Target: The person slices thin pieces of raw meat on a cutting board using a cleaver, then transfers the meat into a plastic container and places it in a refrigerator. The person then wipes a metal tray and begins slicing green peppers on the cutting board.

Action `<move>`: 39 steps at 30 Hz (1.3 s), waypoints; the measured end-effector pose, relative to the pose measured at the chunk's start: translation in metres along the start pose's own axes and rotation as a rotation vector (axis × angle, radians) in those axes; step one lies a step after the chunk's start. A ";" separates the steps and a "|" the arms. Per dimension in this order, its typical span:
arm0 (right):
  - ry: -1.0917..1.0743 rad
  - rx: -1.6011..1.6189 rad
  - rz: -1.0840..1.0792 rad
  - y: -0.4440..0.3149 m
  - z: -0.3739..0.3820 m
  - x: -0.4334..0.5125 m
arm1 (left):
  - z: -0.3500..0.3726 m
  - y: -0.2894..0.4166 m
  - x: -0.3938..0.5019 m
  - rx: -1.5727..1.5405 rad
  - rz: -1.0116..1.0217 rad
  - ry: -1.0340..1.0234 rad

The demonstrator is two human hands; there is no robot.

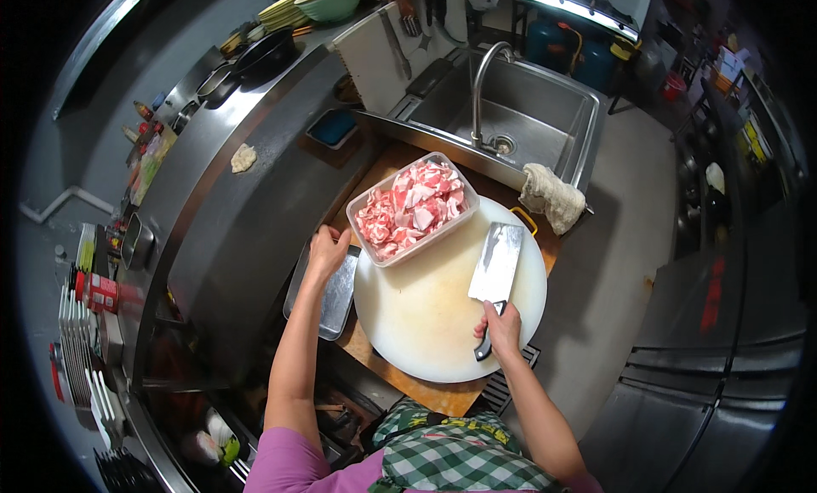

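Note:
My right hand (503, 330) grips the black handle of a cleaver (499, 260). Its broad steel blade lies over the right side of a thick round white cutting board (415, 321) and points away from me. A clear plastic container (440, 230) full of sliced raw pink-and-white meat (415, 206) overlaps the board's far left edge. My left hand (327, 250) is just left of the container, above the far end of a shallow metal tray (335, 301). Its fingers are curled, and I cannot tell whether they touch the tray's rim.
A stainless steel sink (530, 120) with a curved faucet (479, 91) lies beyond the board. A cloth (554, 196) hangs on its near right corner. On the left runs a steel counter (210, 136) with pans and a lump of dough (243, 158). Steel cabinets (676, 365) stand at right.

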State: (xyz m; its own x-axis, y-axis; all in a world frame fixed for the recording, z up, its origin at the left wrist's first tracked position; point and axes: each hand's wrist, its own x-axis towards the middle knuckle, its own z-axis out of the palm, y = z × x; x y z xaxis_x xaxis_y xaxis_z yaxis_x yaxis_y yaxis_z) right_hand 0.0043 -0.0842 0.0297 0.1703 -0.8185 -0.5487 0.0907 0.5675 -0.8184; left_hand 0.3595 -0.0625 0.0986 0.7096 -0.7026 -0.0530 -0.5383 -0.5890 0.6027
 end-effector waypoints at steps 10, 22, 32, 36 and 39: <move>0.203 -1.223 -0.167 -0.027 0.037 -0.010 | 0.031 -0.002 0.039 -0.801 -0.473 -0.752; 0.426 -0.710 0.066 0.115 -0.116 -0.241 | 0.004 -0.112 0.054 -0.594 -0.646 -1.047; 0.312 -0.572 0.694 0.176 -0.239 -0.265 | -0.039 -0.111 -0.080 -1.239 -0.591 -0.842; 0.393 -0.459 0.636 0.161 -0.378 -0.218 | 0.009 -0.069 -0.128 -1.149 -0.673 -0.872; 0.737 -0.393 0.392 0.099 -0.483 -0.171 | 0.059 -0.031 -0.166 -1.105 -0.721 -0.881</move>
State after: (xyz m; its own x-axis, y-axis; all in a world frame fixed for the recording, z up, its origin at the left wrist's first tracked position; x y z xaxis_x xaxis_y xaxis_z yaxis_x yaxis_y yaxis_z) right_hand -0.4893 0.0683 -0.0401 -0.5619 -0.5004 -0.6587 -0.2042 0.8555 -0.4758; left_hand 0.2315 0.0485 0.0419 -0.0267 -0.6487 -0.7606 0.6409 -0.5950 0.4850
